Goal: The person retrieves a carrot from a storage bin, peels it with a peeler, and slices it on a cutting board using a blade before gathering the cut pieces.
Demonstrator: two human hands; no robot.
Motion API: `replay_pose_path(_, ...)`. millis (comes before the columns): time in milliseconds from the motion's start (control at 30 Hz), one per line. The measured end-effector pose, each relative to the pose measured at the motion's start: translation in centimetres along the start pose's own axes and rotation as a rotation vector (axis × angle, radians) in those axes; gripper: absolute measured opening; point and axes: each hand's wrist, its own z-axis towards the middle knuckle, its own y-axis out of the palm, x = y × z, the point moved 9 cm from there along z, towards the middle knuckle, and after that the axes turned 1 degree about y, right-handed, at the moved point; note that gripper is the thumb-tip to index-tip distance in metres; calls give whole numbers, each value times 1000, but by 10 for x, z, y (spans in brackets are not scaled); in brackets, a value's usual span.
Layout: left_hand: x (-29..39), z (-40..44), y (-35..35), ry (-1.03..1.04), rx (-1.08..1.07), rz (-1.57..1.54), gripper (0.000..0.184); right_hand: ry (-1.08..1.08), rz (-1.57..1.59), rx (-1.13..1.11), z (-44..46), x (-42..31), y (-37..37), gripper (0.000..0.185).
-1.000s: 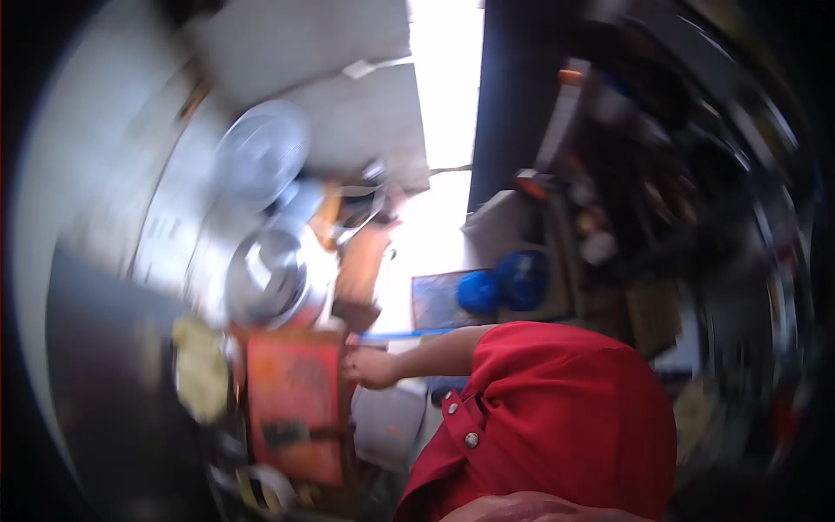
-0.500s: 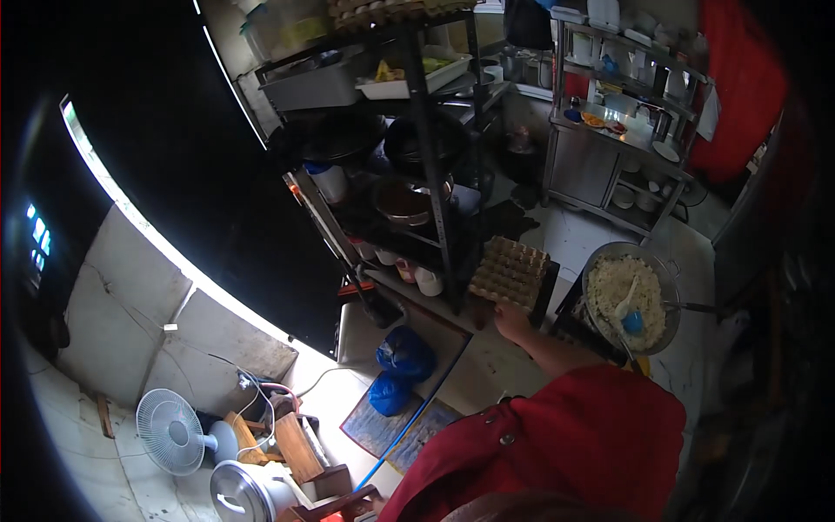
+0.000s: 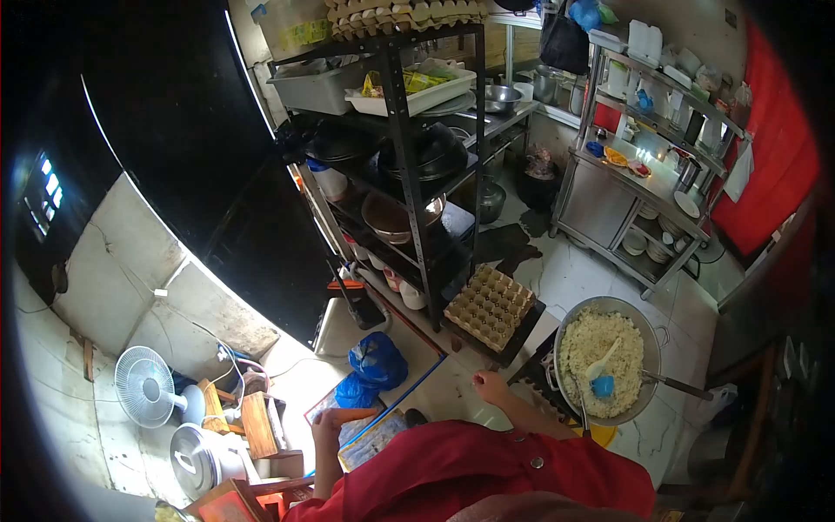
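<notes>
My left hand (image 3: 327,423), low in the middle, is closed on a tapered orange thing (image 3: 358,415) that looks like a carrot, pointing right. My right hand (image 3: 492,386) has its fingers curled in, just below a stack of cardboard egg trays (image 3: 490,306) and apart from it. Whether it holds anything small is hidden. Right of that hand stands a wide metal pan (image 3: 654,352) of rice (image 3: 581,348). A white-handled blue scoop (image 3: 602,385) lies on the rice, and a long-handled tool (image 3: 677,383) rests at the pan's right rim.
A black metal rack (image 3: 409,174) with pots and trays stands ahead. A steel counter (image 3: 600,196) is at the far right. Blue plastic bags (image 3: 377,360) lie on the floor near my left hand. A fan (image 3: 145,388) and a lidded pot (image 3: 193,459) are at the left.
My right hand has drawn back from the egg trays towards my body. My left hand has come into view with the orange thing. The view has shifted, and the scene looks brighter.
</notes>
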Motion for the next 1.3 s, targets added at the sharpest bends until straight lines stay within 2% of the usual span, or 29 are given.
replay_pose_path(67,0,22,4,-43,-25,-206,15,17,-76,16,-4,6,-11,18)
replay_pose_path(100,7,42,13,-89,-38,-418,17,-67,-149,-4,0,8,-14,22)
replay_pose_path(200,29,92,31,-242,-111,-855,30,189,-199,-28,-6,46,-19,24)
replay_pose_path(233,72,91,48,-372,-49,-1078,31,153,-199,110,-4,63,-29,24)
replay_pose_path(267,79,92,47,-386,-5,-1175,32,234,-160,137,-8,74,-35,22)
replay_pose_path(300,105,102,54,-264,-139,-1364,28,172,-141,209,-11,55,-49,21)
replay_pose_path(333,87,105,48,-294,-129,-1359,28,194,-144,190,-14,48,-52,21)
replay_pose_path(400,69,126,34,-138,-271,-1143,25,326,-154,224,-15,43,-61,21)
replay_pose_path(433,58,124,31,-203,-303,-1142,24,356,-190,183,-13,51,-56,20)
replay_pose_path(467,19,122,27,-263,-342,-1075,24,375,-217,162,-11,70,-41,20)
replay_pose_path(500,-8,116,17,-423,-149,-964,24,362,-263,157,-8,79,-34,21)
replay_pose_path(533,-55,118,10,-507,-145,-868,25,337,-314,176,-1,80,-29,21)
replay_pose_path(567,-66,121,10,-414,-203,-768,28,347,-259,182,8,79,-25,21)
replay_pose_path(600,-68,116,15,-602,44,-848,32,307,-230,172,18,66,-26,21)
replay_pose_path(633,-40,116,22,-631,64,-820,35,327,-206,191,27,50,-31,19)
replay_pose_path(667,-19,121,31,-563,32,-897,31,292,-200,217,38,32,-38,18)
replay_pose_path(700,-31,138,44,-583,-165,-1018,27,260,-198,235,52,15,-48,17)
replay_pose_path(733,-13,143,48,-620,-84,-994,23,241,-206,277,69,2,-63,17)
replay_pose_path(767,-10,156,55,-566,-165,-1024,23,274,-176,281,86,-3,-75,19)
replay_pose_path(833,11,171,57,-545,-95,-871,26,290,-151,299,119,-14,-100,21)
replay_pose_path(967,26,195,71,-480,-230,-915,32,94,75,513,194,-47,-176,18)
replay_pose_path(1033,32,208,73,-479,-219,-913,33,4,247,608,235,-60,-216,14)
replay_pose_path(1167,41,224,77,-484,-100,-904,35,-328,509,692,293,-185,-297,16)
replay_pose_path(1233,51,234,84,-474,-49,-909,36,-473,303,797,313,-250,-344,18)
replay_pose_path(1300,60,238,89,-470,9,-900,36,-728,79,977,315,-336,-387,22)
